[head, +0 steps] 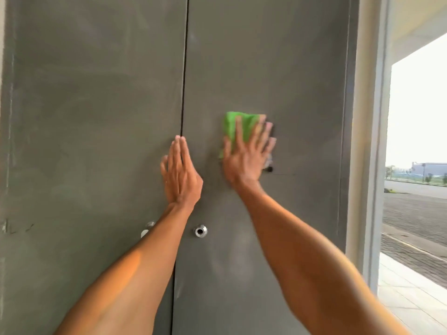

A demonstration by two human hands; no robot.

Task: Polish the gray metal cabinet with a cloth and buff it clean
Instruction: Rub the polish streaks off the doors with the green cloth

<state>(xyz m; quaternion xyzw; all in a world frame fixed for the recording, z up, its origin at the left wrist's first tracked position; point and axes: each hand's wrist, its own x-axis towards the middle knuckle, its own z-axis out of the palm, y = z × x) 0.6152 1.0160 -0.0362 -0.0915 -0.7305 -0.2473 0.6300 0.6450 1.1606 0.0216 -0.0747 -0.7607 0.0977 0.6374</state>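
Note:
The gray metal cabinet fills the view, its two tall doors meeting at a dark vertical seam. My right hand presses a green cloth flat against the right door, fingers spread over it; the hand looks motion-blurred. My left hand lies flat on the cabinet right beside the seam, fingers straight and together, holding nothing. A dull smeared film shows on both doors.
Two round metal lock fittings sit low on the doors, one on the right door and one on the left door partly behind my forearm. A white pillar stands to the right, with a tiled walkway and paved road beyond.

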